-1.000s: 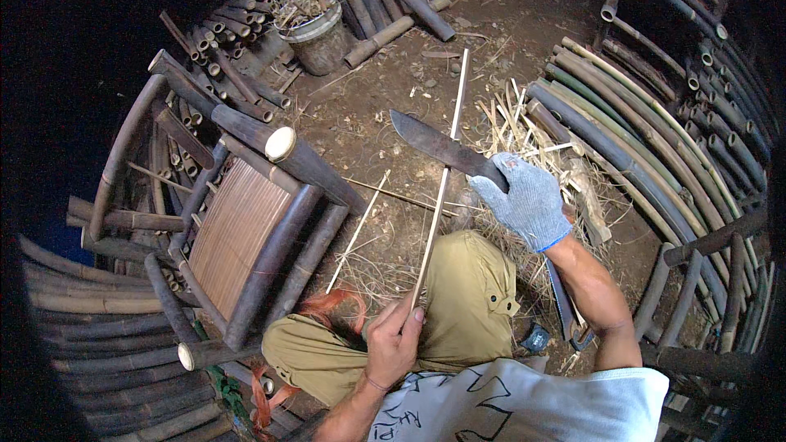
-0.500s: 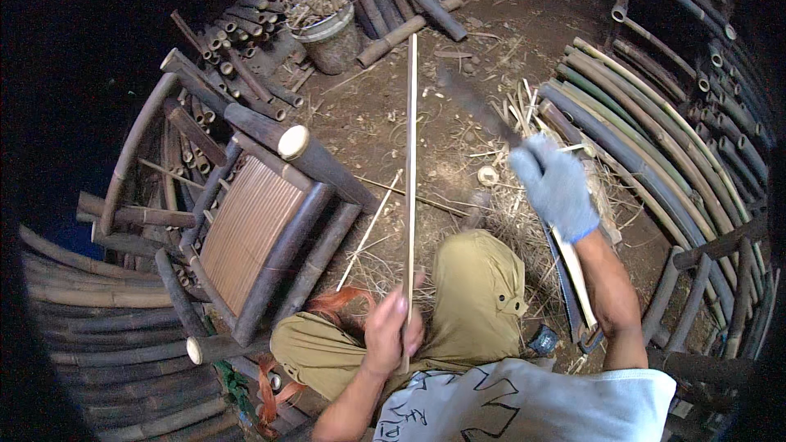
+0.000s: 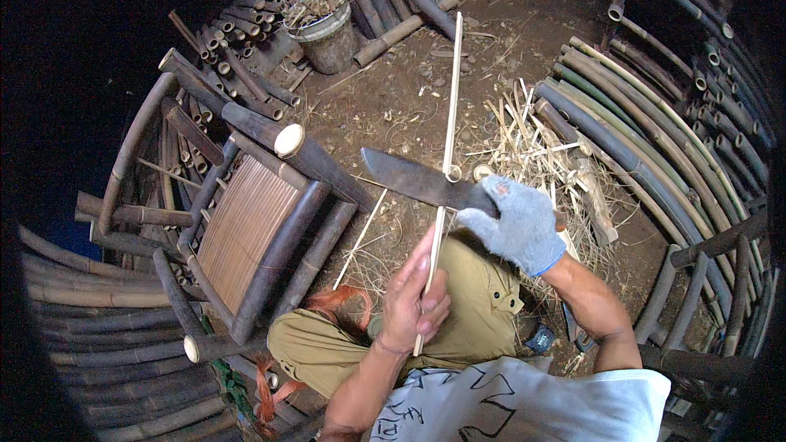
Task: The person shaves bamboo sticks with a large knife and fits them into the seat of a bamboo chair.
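Note:
My bare left hand (image 3: 416, 299) is closed around the lower part of a long, thin bamboo strip (image 3: 454, 90), which slants up and away from me. In my right hand (image 3: 517, 227), inside a grey-blue work glove, is the handle of a broad-bladed machete (image 3: 413, 178). Its dark blade points left and lies across the strip, above my left hand. A small pale curl of shaving shows where the blade meets the strip. Most of the handle is hidden by the glove.
A bamboo chair with a slatted seat (image 3: 250, 229) stands at my left. Pale split offcuts (image 3: 524, 135) are heaped beyond my right hand. Bamboo poles (image 3: 647, 131) lie stacked at the right. A bucket of scraps (image 3: 323, 37) stands at the back, and a saw (image 3: 573, 326) rests beside my right knee.
My gloved right hand has come left and nearer, bringing the machete blade across the strip. The strip's far end has swung to the right. My left hand still holds it.

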`<action>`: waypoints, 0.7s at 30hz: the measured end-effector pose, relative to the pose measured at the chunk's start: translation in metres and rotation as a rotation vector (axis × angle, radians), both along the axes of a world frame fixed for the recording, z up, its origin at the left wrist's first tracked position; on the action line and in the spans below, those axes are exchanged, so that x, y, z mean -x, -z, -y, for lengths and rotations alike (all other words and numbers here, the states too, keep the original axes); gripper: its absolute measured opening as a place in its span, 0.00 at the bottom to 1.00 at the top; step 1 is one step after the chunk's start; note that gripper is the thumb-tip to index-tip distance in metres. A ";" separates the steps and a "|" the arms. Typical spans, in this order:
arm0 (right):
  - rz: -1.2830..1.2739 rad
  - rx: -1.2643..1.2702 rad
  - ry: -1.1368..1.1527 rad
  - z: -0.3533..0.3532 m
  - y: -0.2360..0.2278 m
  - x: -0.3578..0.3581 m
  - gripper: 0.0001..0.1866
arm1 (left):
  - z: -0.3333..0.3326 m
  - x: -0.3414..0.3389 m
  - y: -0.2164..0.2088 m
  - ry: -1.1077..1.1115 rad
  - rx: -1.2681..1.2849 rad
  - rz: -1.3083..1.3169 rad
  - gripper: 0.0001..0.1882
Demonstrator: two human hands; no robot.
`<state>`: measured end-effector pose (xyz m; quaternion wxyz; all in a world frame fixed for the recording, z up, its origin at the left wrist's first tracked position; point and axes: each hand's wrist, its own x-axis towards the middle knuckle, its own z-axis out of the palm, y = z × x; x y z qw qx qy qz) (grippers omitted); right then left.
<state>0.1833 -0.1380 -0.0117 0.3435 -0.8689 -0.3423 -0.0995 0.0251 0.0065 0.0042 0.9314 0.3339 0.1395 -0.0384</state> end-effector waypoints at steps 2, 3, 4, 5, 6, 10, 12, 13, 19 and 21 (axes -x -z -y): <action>0.041 -0.004 -0.055 0.003 0.004 -0.005 0.21 | 0.001 0.007 0.004 0.020 -0.029 0.049 0.28; 0.100 -0.022 -0.066 0.005 0.007 -0.005 0.21 | 0.001 0.010 0.007 0.019 -0.030 0.017 0.27; 0.065 -0.020 -0.010 0.006 0.007 -0.007 0.22 | 0.000 0.016 0.010 0.018 -0.031 -0.016 0.27; 0.031 -0.022 0.039 0.005 0.006 -0.012 0.22 | 0.000 0.023 0.012 0.011 -0.035 -0.048 0.27; -0.003 -0.022 0.087 0.004 0.005 -0.017 0.23 | 0.001 0.032 0.012 0.040 -0.058 -0.087 0.27; -0.001 -0.034 0.302 0.031 0.014 -0.073 0.23 | 0.002 0.088 0.021 0.150 -0.111 -0.123 0.28; 0.012 -0.020 0.366 0.054 0.023 -0.103 0.24 | -0.005 0.125 0.030 0.188 -0.109 -0.114 0.28; 0.007 -0.001 0.379 0.062 0.022 -0.116 0.25 | -0.010 0.136 0.035 0.161 -0.086 -0.097 0.28; -0.052 -0.114 0.056 0.010 -0.005 -0.032 0.19 | -0.022 0.085 0.022 -0.040 -0.069 -0.084 0.26; -0.042 0.110 -0.184 -0.006 -0.014 0.000 0.28 | -0.019 0.050 0.011 -0.062 -0.096 -0.060 0.26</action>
